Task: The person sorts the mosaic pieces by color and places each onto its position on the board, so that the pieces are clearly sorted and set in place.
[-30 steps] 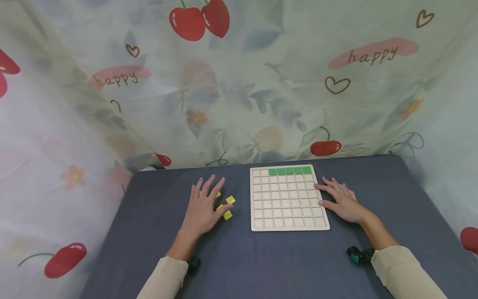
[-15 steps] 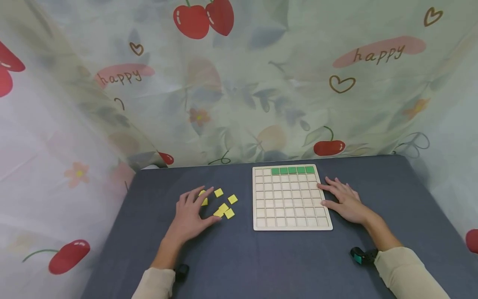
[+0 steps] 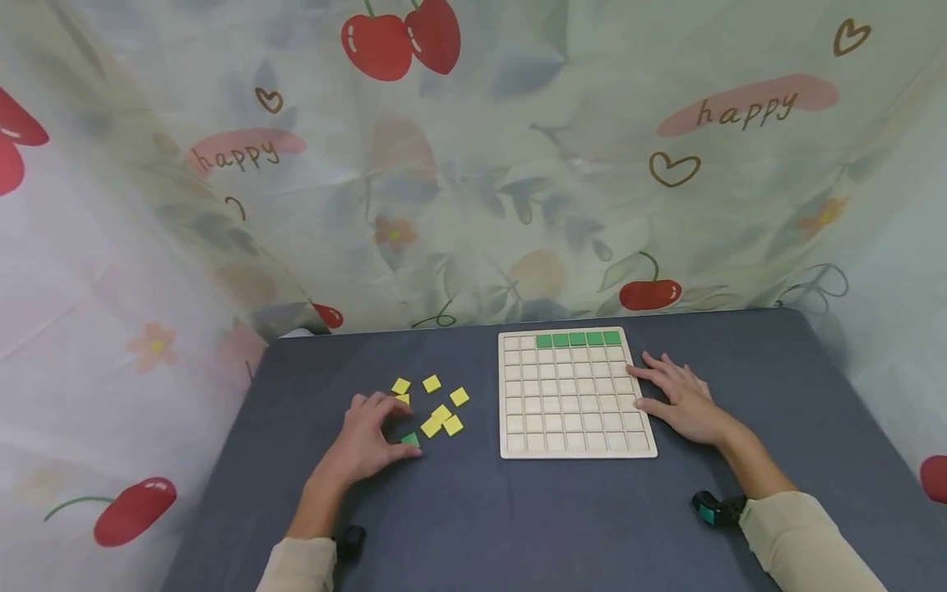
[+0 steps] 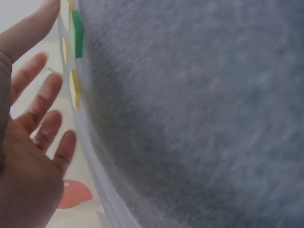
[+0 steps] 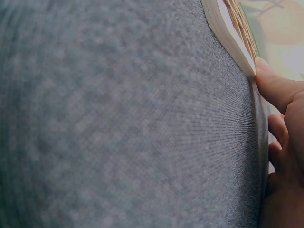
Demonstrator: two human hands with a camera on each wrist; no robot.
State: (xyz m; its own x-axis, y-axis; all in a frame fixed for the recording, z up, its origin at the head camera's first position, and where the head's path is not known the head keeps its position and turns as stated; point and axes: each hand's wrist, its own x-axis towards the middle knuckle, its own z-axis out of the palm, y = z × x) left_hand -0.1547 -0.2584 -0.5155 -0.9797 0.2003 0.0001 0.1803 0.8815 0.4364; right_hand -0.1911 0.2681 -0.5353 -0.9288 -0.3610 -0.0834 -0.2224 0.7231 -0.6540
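My left hand (image 3: 361, 440) hovers low over the left of the table, thumb and fingers spread around a loose green square tile (image 3: 410, 441). In the left wrist view a gap shows between the fingers and the green tile (image 4: 76, 35); no grip on it is visible. Several yellow tiles (image 3: 441, 413) lie scattered just beyond and to the right of this hand. A pale wooden grid board (image 3: 577, 453) has several green tiles (image 3: 579, 339) along its far row. Against the board's right edge, my right hand (image 3: 684, 404) rests with thumb and index fingertip touching the rim.
A dark grey cloth covers the table (image 3: 473, 526). A printed curtain (image 3: 473, 164) rises behind the table's far edge, with more curtain at both sides. Each wrist wears a small black device, the right one (image 3: 716, 508) lying near the table surface.
My left hand has drawn back to the left and toward me, off the yellow tiles. A green tile now shows between its thumb and fingers. My right hand has stayed at the board.
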